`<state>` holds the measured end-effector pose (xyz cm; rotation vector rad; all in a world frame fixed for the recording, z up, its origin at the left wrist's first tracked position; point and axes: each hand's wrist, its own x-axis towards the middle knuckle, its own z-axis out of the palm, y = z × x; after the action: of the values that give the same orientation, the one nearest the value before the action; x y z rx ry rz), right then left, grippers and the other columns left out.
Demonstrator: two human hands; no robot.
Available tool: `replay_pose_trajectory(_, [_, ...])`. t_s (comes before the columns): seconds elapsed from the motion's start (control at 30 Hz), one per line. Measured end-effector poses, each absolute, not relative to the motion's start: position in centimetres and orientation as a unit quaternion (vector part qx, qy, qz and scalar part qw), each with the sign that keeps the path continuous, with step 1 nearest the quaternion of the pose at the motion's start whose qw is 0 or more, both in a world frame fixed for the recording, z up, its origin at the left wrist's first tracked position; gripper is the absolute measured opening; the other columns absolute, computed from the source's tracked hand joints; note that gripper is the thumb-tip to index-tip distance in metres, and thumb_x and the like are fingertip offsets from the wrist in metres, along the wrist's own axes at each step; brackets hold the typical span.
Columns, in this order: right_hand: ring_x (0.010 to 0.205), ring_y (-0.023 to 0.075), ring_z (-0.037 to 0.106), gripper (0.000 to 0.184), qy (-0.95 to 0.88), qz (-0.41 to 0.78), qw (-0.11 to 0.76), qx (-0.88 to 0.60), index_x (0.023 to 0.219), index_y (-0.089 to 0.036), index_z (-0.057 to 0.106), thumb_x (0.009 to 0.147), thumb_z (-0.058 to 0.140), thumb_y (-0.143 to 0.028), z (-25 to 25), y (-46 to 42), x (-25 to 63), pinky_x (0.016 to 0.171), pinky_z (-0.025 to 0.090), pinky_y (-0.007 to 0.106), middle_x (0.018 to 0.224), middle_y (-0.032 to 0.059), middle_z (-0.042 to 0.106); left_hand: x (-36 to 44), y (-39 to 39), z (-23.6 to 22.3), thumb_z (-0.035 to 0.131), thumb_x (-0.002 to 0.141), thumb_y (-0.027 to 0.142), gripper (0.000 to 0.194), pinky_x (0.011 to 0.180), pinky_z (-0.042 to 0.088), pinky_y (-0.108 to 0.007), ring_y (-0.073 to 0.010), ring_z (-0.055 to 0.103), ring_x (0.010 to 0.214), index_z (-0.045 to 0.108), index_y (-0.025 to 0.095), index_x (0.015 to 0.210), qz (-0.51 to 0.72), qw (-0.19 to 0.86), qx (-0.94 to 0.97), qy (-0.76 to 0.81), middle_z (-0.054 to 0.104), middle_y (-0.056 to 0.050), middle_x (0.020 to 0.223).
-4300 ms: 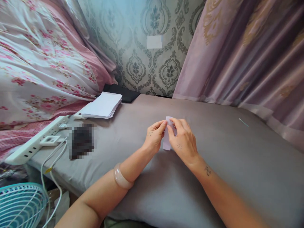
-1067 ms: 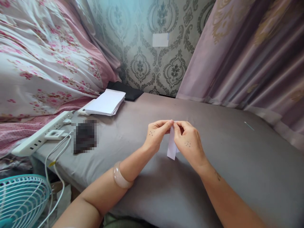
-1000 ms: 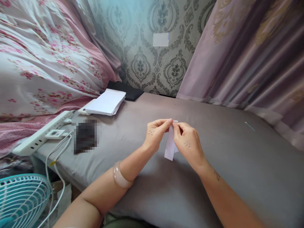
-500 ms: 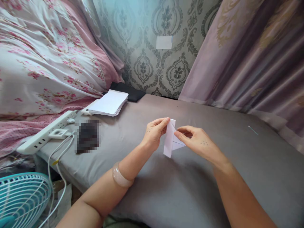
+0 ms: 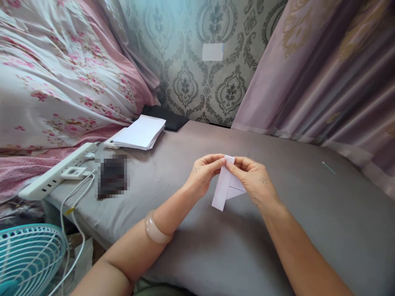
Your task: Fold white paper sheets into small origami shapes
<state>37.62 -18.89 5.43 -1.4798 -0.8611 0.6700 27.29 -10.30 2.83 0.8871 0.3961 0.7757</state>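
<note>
"Where is your folded paper [image 5: 219, 193]?"
"Just below the frame's middle, a bit right."
"How do you hold it?"
"My left hand [image 5: 202, 174] and right hand [image 5: 256, 177] both pinch its top."

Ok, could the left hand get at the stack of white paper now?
Probably yes: flat gray cloth spans the way from the left hand to the stack of white paper. But that hand pinches the folded paper and would likely need to let go first.
</note>
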Motion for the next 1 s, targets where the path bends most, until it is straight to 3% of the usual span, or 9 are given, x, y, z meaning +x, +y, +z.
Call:
replay_pose_trajectory(0.57, [0.081,0.0191,0.066,0.037,-0.399,0.254,0.619,-0.626,0.103,-0.023,0.073,0.072,0.072,-0.042,4.4,-18.5,36.8,0.074,0.053,0.035,0.093,0.0045,0.073,27.2,-10.2,3.0,0.079,0.061,0.026,0.02,0.06,0.038,-0.025,-0.0081,0.05,0.058,0.066,0.012,0.067,0.359,0.817,0.391,0.226,0.057,-0.001,0.063])
replay_pose_trajectory(0.83, [0.071,0.0143,0.059,0.034,-0.526,0.062,0.51,-0.678,0.113,-0.02,0.069,0.086,0.056,-0.036,4.1,-18.8,36.4,0.067,0.051,0.03,0.086,0.0044,0.064,27.1,-10.2,3.0,0.078,0.059,0.025,0.02,0.057,0.038,-0.025,-0.0088,0.05,0.054,0.065,0.013,0.067,0.362,0.818,0.379,0.237,0.056,0.0,0.058])
replay_pose_trajectory(1.0, [0.08,0.0168,0.058,0.036,-0.607,-0.06,0.431,-0.665,0.12,-0.02,0.064,0.088,0.049,-0.024,4.3,-18.9,36.6,0.076,0.05,0.033,0.087,0.0053,0.061,27.1,-9.9,2.9,0.08,0.06,0.024,0.02,0.064,0.041,-0.025,-0.0093,0.055,0.061,0.068,0.011,0.071,0.371,0.824,0.374,0.21,0.063,-0.002,0.066])
